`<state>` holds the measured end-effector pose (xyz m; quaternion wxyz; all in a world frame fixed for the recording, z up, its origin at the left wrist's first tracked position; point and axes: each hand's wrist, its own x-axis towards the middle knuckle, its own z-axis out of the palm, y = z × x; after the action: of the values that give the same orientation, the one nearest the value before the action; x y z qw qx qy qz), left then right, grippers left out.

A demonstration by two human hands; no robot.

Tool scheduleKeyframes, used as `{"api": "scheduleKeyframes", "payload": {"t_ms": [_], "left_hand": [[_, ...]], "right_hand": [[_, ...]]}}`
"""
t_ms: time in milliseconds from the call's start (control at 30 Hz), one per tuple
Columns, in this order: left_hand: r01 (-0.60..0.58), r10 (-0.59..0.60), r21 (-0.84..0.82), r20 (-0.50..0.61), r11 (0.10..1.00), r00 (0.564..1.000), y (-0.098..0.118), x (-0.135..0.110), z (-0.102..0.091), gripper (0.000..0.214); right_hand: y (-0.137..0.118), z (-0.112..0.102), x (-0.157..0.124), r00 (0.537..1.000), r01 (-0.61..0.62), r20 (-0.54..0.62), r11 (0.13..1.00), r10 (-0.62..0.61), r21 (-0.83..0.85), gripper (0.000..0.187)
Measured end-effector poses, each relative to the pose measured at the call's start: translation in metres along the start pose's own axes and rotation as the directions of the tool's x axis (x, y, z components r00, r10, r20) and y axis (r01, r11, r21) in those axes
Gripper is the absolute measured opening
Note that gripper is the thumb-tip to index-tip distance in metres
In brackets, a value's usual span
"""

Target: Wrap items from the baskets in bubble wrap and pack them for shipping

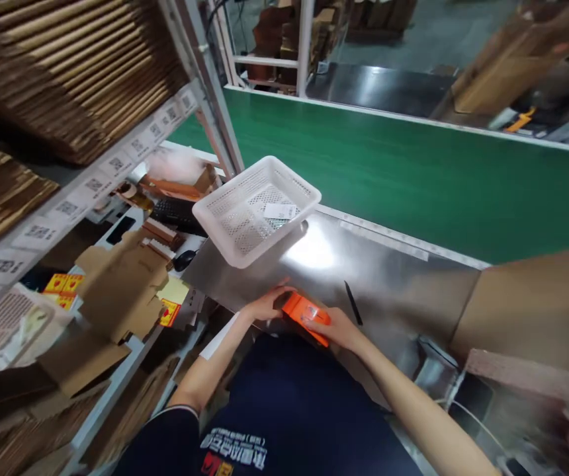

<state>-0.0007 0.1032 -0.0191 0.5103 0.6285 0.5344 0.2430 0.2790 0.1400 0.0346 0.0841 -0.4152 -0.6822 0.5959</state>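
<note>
An orange box (298, 307) is held close to my body, low over the near edge of the metal table. My right hand (338, 326) grips its right end, the fingers lying over the printed upper face. At the opposite end, my left hand (266, 306) is closed around the corner, its fingertips partly hidden. A white paper strip (219, 336) lies along my left forearm. Beyond my hands, a white perforated plastic basket (237, 254) stands on the table with a white slip of paper (279, 211) inside. A black pen-like or knife-like thing (352, 303) rests right of the box.
A green conveyor belt (413, 178) runs behind the metal table (388, 284). Shelves of flat cardboard (81, 66) rise at the left, above an opened carton (120, 284), a keyboard (170, 213) and a mouse (184, 260). A large cardboard box (537, 311) stands at right.
</note>
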Motion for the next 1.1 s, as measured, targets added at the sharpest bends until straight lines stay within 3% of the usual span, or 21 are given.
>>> {"api": "scheduleKeyframes", "payload": {"t_ms": [100, 200, 367, 467, 600, 700, 800, 867, 933, 1100], "left_hand": [[0.044, -0.040, 0.172, -0.026, 0.984, 0.999, 0.009, 0.003, 0.001, 0.068], [0.054, -0.045, 0.278, -0.037, 0.959, 0.998, 0.014, 0.001, 0.001, 0.063], [0.113, -0.116, 0.410, -0.017, 0.905, 0.993, 0.020, -0.006, -0.008, 0.064], [0.111, -0.123, 0.535, -0.013, 0.837, 0.992, 0.025, -0.010, -0.009, 0.065], [0.024, -0.056, 0.802, 0.011, 0.597, 0.998, 0.036, -0.020, 0.011, 0.067], [-0.206, 0.052, 0.894, 0.202, 0.398, 0.978, 0.042, -0.026, 0.038, 0.074], [-0.382, 0.079, 0.878, 0.376, 0.288, 0.923, 0.044, -0.027, 0.055, 0.084], [-0.385, 0.041, 0.883, 0.389, 0.269, 0.920, 0.046, -0.024, 0.056, 0.083], [-0.346, -0.024, 0.891, 0.369, 0.295, 0.929, 0.048, -0.020, 0.051, 0.080], [-0.256, -0.139, 0.874, 0.338, 0.413, 0.931, 0.055, -0.016, 0.047, 0.084]], "right_hand": [[-0.005, -0.004, -0.008, 0.999, -0.004, 0.046, 1.000, 0.004, -0.002, 0.057], [0.003, -0.013, -0.037, 0.999, -0.045, -0.008, 0.999, 0.045, -0.007, 0.053], [0.060, -0.039, -0.112, 0.981, -0.195, -0.021, 0.981, 0.195, 0.009, 0.062], [0.096, -0.051, -0.137, 0.969, -0.248, 0.036, 0.964, 0.245, 0.102, 0.062], [0.122, -0.045, -0.129, 0.982, -0.186, 0.076, 0.957, 0.173, 0.221, 0.057], [0.128, -0.024, -0.099, 0.995, -0.099, 0.061, 0.949, 0.084, 0.301, 0.052], [0.125, 0.000, -0.062, 0.999, 0.003, 0.044, 0.930, -0.021, 0.368, 0.047], [0.124, 0.010, -0.048, 0.998, 0.036, 0.040, 0.921, -0.056, 0.389, 0.047], [0.127, 0.011, -0.050, 0.998, 0.042, 0.036, 0.932, -0.059, 0.360, 0.047], [0.152, -0.011, -0.097, 0.997, -0.067, 0.046, 0.979, 0.059, 0.193, 0.046]]}}
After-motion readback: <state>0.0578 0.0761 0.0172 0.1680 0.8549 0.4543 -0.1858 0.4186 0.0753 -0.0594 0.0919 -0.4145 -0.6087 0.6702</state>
